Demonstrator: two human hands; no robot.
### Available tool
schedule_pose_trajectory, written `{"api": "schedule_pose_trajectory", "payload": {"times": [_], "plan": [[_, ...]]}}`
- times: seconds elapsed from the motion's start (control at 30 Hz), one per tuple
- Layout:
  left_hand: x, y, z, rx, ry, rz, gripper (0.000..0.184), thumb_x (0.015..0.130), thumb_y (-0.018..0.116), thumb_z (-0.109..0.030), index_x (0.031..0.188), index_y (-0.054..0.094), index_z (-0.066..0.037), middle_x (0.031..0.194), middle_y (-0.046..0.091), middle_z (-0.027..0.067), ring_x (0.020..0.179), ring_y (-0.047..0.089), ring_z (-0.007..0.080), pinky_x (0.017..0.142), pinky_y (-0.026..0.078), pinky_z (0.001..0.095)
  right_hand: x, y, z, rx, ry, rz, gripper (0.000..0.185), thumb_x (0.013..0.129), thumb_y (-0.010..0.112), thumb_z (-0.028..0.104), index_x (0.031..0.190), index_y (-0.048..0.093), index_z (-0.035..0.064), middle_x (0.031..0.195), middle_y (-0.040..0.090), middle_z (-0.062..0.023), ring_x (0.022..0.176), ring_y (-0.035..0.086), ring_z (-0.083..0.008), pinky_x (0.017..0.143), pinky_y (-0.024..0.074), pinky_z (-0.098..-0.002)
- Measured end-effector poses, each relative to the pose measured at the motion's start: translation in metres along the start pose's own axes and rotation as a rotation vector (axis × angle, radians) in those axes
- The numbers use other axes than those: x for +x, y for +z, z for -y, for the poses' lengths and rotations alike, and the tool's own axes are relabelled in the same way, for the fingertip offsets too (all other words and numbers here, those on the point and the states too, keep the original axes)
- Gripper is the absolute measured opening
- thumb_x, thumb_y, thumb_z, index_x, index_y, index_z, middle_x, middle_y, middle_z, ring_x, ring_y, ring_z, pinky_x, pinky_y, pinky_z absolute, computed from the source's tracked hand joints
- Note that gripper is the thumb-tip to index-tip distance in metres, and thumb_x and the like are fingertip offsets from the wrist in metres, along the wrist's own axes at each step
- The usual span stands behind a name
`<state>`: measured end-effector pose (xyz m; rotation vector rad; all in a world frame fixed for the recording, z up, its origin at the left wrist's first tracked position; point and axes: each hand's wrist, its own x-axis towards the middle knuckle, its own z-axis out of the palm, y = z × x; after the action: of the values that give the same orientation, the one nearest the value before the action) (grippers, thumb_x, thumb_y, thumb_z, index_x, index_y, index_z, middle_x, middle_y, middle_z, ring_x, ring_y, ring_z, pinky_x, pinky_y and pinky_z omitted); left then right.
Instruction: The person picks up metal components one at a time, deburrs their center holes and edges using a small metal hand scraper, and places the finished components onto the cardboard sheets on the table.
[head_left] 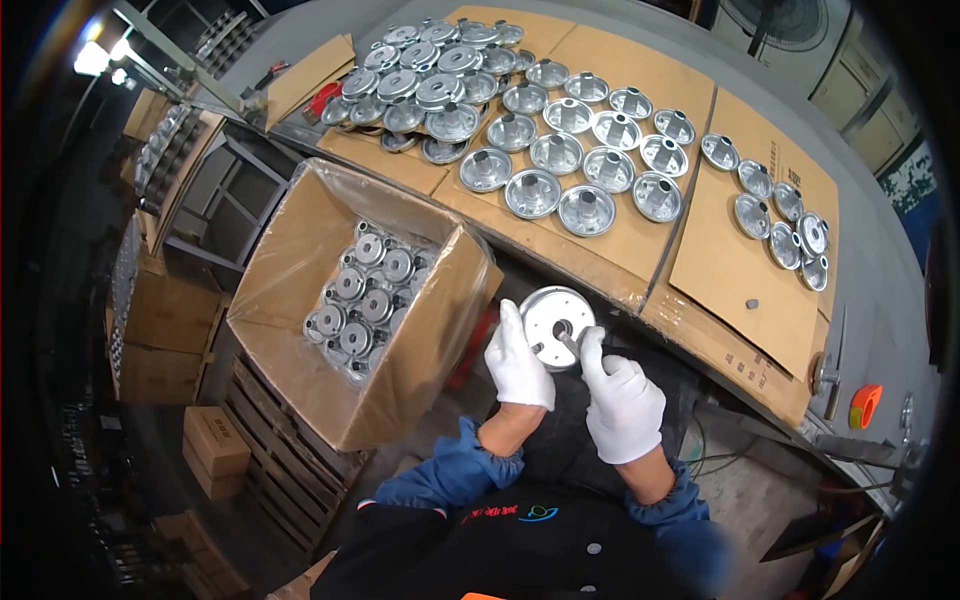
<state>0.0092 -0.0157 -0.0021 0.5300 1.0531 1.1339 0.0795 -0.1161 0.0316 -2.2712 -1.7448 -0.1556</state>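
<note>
Metal disc: [544,322] upright-tilted before the body, off the bench [868,240] edge, right of the open box [285,300].
Left grip: [522,368] clasped on the disc's left rim, thumb up along it.
Right grip: [625,408] lower right of the disc, seemingly pinching a slim rod [569,343]; tool or part, too small to tell.
Rod axis: slants from centre hole to right grip.
Nearer hand: left, at the rim.

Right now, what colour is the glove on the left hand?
White; the left glove shows best in the head view, the only one.
</note>
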Motion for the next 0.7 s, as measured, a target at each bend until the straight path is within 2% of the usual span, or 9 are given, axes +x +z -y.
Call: {"api": "schedule_pose_trajectory", "payload": {"times": [0.13, 0.33, 0.37, 0.47, 0.57, 0.63, 0.7], "plan": [[0.001, 0.003, 0.000, -0.052, -0.006, -0.032, 0.042, 0.097, 0.044, -0.036, 0.096, 0.061, 0.003, 0.088, 0.064, 0.0077, 0.075, 0.061, 0.0121, 0.067, 0.050, 0.0248, 0.003, 0.010, -0.006, 0.036, -0.003, -0.091, 0.066, 0.061, 0.057, 0.005, 0.126, 0.049, 0.0072, 0.068, 0.045, -0.0012, 0.060, 0.053, -0.0186, 0.047, 0.0460, -0.0303], [0.002, 0.002, 0.001, -0.030, -0.010, -0.013, 0.042, 0.097, 0.043, -0.035, 0.098, 0.061, 0.003, 0.090, 0.065, 0.0085, 0.077, 0.062, 0.0132, 0.068, 0.051, 0.0256, 0.008, 0.006, 0.001, 0.078, 0.019, 0.028, 0.069, 0.061, 0.058, 0.005, 0.129, 0.046, 0.0069, 0.071, 0.048, -0.0024, 0.062, 0.055, -0.0197, 0.048, 0.0472, -0.0315], [0.002, 0.002, 0.001, -0.033, -0.014, -0.013, 0.042, 0.097, 0.043, -0.035, 0.098, 0.061, 0.003, 0.090, 0.065, 0.0085, 0.077, 0.062, 0.0132, 0.068, 0.051, 0.0256, 0.009, 0.013, -0.004, 0.009, 0.002, -0.112, 0.069, 0.061, 0.058, 0.005, 0.129, 0.046, 0.0068, 0.072, 0.048, -0.0024, 0.063, 0.055, -0.0196, 0.049, 0.0473, -0.0314], [0.002, 0.001, 0.001, -0.041, 0.008, -0.020, 0.042, 0.097, 0.044, -0.035, 0.099, 0.061, 0.003, 0.090, 0.065, 0.0087, 0.078, 0.063, 0.0135, 0.069, 0.051, 0.0257, 0.010, 0.010, -0.002, 0.048, 0.012, -0.114, 0.068, 0.061, 0.058, 0.005, 0.128, 0.047, 0.0074, 0.072, 0.047, -0.0023, 0.062, 0.054, -0.0189, 0.048, 0.0469, -0.0309], [0.003, -0.002, -0.001, -0.018, -0.014, -0.002, 0.042, 0.097, 0.044, -0.037, 0.102, 0.059, 0.002, 0.094, 0.065, 0.0099, 0.084, 0.063, 0.0164, 0.073, 0.052, 0.0286, 0.007, 0.006, 0.003, 0.054, -0.017, 0.006, 0.067, 0.061, 0.058, 0.004, 0.127, 0.049, 0.0081, 0.072, 0.047, -0.0019, 0.062, 0.054, -0.0184, 0.048, 0.0465, -0.0300], [0.003, -0.002, -0.001, -0.010, 0.006, 0.023, 0.043, 0.096, 0.045, -0.037, 0.102, 0.059, 0.002, 0.094, 0.065, 0.0099, 0.084, 0.063, 0.0162, 0.073, 0.052, 0.0285, 0.011, 0.015, -0.004, 0.044, -0.017, -0.144, 0.066, 0.061, 0.057, 0.004, 0.126, 0.049, 0.0083, 0.071, 0.047, -0.0014, 0.062, 0.054, -0.0181, 0.048, 0.0462, -0.0293], [0.002, 0.000, -0.002, -0.026, -0.009, 0.005, 0.042, 0.097, 0.044, -0.036, 0.099, 0.060, 0.002, 0.092, 0.065, 0.0093, 0.081, 0.063, 0.0146, 0.070, 0.052, 0.0269, 0.010, 0.013, -0.002, 0.054, -0.013, -0.145, 0.066, 0.061, 0.057, 0.003, 0.126, 0.049, 0.0086, 0.070, 0.046, -0.0010, 0.061, 0.053, -0.0177, 0.048, 0.0462, -0.0291]]}}
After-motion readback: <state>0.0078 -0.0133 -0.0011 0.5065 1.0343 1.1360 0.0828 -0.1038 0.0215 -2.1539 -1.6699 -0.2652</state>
